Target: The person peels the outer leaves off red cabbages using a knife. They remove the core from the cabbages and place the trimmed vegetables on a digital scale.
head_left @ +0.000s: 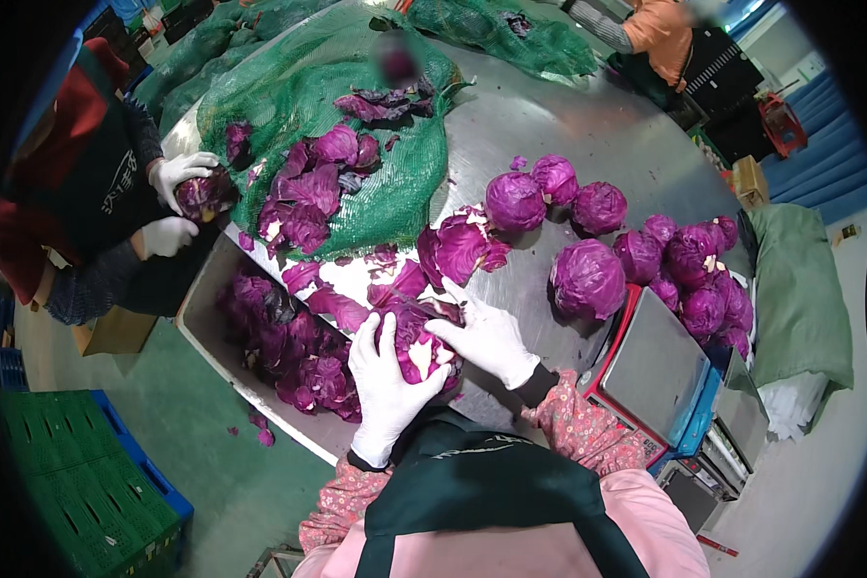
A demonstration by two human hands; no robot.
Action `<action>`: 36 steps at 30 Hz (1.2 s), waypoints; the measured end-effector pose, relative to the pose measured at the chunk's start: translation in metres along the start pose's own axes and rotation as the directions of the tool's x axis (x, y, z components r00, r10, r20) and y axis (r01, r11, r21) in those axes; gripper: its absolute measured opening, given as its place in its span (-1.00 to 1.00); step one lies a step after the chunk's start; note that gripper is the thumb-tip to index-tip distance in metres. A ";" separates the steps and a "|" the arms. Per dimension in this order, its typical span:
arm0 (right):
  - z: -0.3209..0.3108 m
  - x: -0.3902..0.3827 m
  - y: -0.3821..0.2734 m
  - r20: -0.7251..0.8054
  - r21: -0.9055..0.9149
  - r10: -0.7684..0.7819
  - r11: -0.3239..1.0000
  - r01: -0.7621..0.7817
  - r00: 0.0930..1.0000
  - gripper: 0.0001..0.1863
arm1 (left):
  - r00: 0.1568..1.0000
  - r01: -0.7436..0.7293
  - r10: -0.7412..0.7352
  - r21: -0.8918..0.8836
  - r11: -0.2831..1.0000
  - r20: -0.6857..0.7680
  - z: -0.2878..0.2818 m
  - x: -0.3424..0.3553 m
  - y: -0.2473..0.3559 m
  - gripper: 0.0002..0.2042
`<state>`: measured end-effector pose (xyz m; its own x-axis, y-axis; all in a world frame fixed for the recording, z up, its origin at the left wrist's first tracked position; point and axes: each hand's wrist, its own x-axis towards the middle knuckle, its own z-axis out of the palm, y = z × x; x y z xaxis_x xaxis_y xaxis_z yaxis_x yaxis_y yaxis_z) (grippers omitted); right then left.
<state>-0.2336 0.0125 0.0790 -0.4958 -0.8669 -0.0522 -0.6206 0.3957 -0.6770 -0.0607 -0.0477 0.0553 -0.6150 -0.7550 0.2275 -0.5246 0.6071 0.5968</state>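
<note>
A red cabbage point(420, 349) with a pale cut base rests near the table's front edge, above a bin of leaves. My left hand point(387, 385), in a white glove, is wrapped round its near left side. At its right side is my right hand point(489, 339), also gloved, with the thumb reaching to the cabbage and the index finger pointing away from me. A thin greyish strip shows by the right fingers; what it is stays unclear. Loose purple leaves point(337, 306) lie just beyond. Several whole red cabbages point(588, 279) sit to the right.
A white-walled bin point(250, 390) of leaves stands at the table's left edge. Green netting point(395, 193) covers the far left. A flat scale point(653, 366) is at right. At left, a co-worker's gloved hands point(178, 183) hold another cabbage. Green crates point(77, 472) stand lower left.
</note>
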 end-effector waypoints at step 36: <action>0.008 0.021 0.081 0.303 -0.514 -0.017 0.839 0.179 0.953 -0.65 | 0.998 0.056 -0.055 -0.024 0.998 0.023 0.001 -0.016 0.002 -0.18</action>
<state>-0.2895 0.0239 0.0170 -0.2773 -0.9247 -0.2607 -0.9214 0.3328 -0.2004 -0.0525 -0.0341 0.0524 -0.5986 -0.7814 0.1764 -0.5436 0.5580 0.6271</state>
